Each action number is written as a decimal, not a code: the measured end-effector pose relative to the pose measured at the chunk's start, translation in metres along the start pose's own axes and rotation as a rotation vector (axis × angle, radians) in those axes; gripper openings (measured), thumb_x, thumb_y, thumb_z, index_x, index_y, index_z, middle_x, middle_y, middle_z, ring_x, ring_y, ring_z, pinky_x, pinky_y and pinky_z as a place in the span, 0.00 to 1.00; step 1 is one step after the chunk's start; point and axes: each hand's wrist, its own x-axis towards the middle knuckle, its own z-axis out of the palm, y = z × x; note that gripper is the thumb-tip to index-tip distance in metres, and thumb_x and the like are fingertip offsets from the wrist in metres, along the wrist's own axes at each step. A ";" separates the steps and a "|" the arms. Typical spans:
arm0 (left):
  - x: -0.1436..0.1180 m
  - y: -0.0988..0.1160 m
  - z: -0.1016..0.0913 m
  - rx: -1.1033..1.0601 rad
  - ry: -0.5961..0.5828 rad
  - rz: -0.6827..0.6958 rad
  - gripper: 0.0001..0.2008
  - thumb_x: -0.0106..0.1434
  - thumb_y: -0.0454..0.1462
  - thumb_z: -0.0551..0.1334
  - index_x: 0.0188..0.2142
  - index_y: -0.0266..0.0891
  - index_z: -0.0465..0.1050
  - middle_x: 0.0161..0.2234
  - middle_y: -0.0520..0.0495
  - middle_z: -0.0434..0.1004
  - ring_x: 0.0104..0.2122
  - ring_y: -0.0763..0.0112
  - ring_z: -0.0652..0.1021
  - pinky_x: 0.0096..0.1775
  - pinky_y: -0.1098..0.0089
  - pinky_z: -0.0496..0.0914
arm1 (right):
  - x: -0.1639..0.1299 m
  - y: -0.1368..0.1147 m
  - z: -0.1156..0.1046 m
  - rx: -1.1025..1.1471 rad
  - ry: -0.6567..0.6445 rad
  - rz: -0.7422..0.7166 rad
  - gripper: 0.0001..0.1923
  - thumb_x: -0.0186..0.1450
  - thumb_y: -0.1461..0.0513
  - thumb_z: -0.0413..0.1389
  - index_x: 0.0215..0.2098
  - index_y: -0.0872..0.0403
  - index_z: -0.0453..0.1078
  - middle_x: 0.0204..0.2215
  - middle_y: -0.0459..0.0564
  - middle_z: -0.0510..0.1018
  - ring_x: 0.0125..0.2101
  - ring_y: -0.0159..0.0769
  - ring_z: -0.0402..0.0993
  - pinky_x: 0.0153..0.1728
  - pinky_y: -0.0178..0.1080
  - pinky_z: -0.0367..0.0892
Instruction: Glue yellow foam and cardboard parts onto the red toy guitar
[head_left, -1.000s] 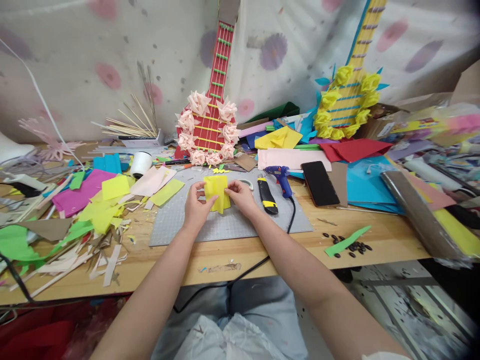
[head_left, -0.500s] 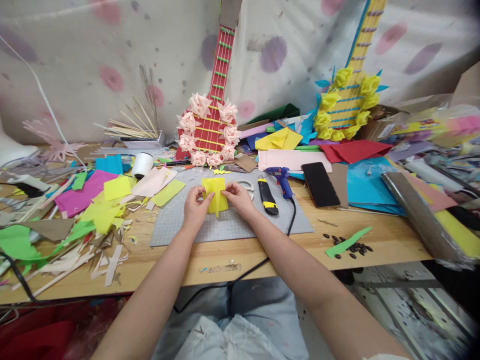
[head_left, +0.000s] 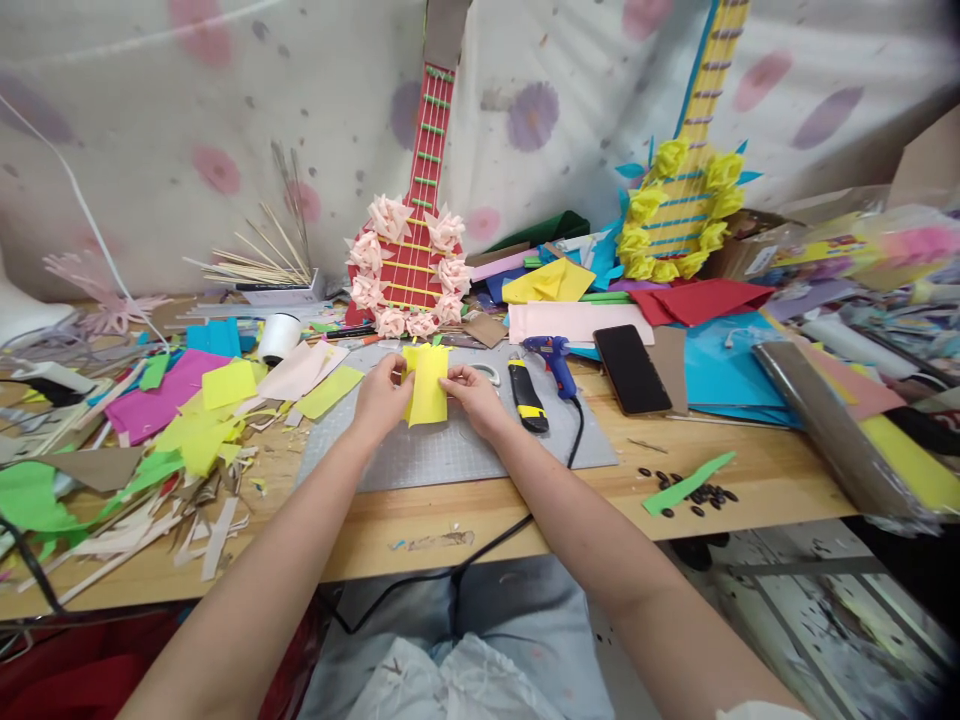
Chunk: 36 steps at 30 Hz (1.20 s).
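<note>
A folded piece of yellow paper is held upright above the grey cutting mat. My left hand pinches its left edge, and my right hand grips the right edge between thumb and fingers. Small yellow scraps lie behind the paper. Just right of my right hand are white scissor handles, partly hidden. Beside them lie a black and yellow utility knife and a blue glue gun with its black cord.
A red paper guitar with pink flowers and a yellow one stand at the back. Coloured scraps heap up on the left. To the right are a phone, black beads and a wrapped roll.
The yellow paper has turned so a broader, flatter face shows, where a narrow fold stood out before. Both hands stay on its edges. The whole view has shifted slightly.
</note>
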 end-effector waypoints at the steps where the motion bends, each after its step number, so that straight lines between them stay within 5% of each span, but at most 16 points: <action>1: 0.002 0.003 -0.001 0.015 -0.016 -0.007 0.03 0.52 0.35 0.59 0.27 0.41 0.65 0.25 0.53 0.71 0.22 0.71 0.69 0.25 0.71 0.59 | 0.000 0.000 0.000 0.019 -0.003 0.005 0.21 0.40 0.56 0.65 0.26 0.53 0.61 0.22 0.40 0.70 0.24 0.27 0.67 0.27 0.33 0.63; 10: 0.021 0.015 -0.017 -0.045 -0.119 -0.110 0.06 0.50 0.35 0.61 0.26 0.41 0.63 0.24 0.53 0.71 0.25 0.70 0.71 0.29 0.70 0.64 | 0.000 -0.002 -0.001 0.033 0.031 0.014 0.19 0.41 0.58 0.64 0.26 0.54 0.62 0.23 0.41 0.72 0.24 0.27 0.68 0.27 0.32 0.63; 17: 0.029 0.007 -0.052 -0.224 0.123 -0.268 0.07 0.51 0.36 0.61 0.29 0.39 0.63 0.23 0.53 0.70 0.24 0.72 0.72 0.26 0.72 0.67 | -0.002 0.005 0.009 -0.164 -0.013 0.062 0.09 0.49 0.65 0.57 0.26 0.54 0.61 0.21 0.40 0.71 0.22 0.27 0.67 0.24 0.31 0.62; 22: 0.031 0.003 -0.074 -0.463 0.325 -0.438 0.05 0.51 0.30 0.60 0.27 0.37 0.63 0.24 0.52 0.70 0.23 0.75 0.73 0.27 0.71 0.70 | 0.015 0.016 0.020 -0.562 -0.043 0.046 0.05 0.52 0.66 0.56 0.25 0.54 0.62 0.20 0.41 0.70 0.23 0.29 0.67 0.26 0.32 0.61; 28: 0.024 -0.003 -0.081 -0.747 0.277 -0.533 0.04 0.53 0.28 0.60 0.29 0.35 0.67 0.27 0.50 0.74 0.22 0.78 0.74 0.25 0.76 0.70 | 0.044 0.003 0.015 -0.971 0.001 -0.080 0.05 0.53 0.67 0.53 0.30 0.56 0.66 0.29 0.46 0.74 0.28 0.30 0.69 0.29 0.32 0.62; 36: 0.017 -0.007 -0.080 -0.845 0.232 -0.566 0.05 0.53 0.27 0.59 0.31 0.34 0.71 0.30 0.49 0.75 0.26 0.78 0.75 0.28 0.77 0.71 | 0.032 -0.026 0.022 -1.211 -0.310 0.017 0.05 0.52 0.67 0.56 0.30 0.55 0.70 0.28 0.46 0.76 0.28 0.32 0.72 0.27 0.31 0.64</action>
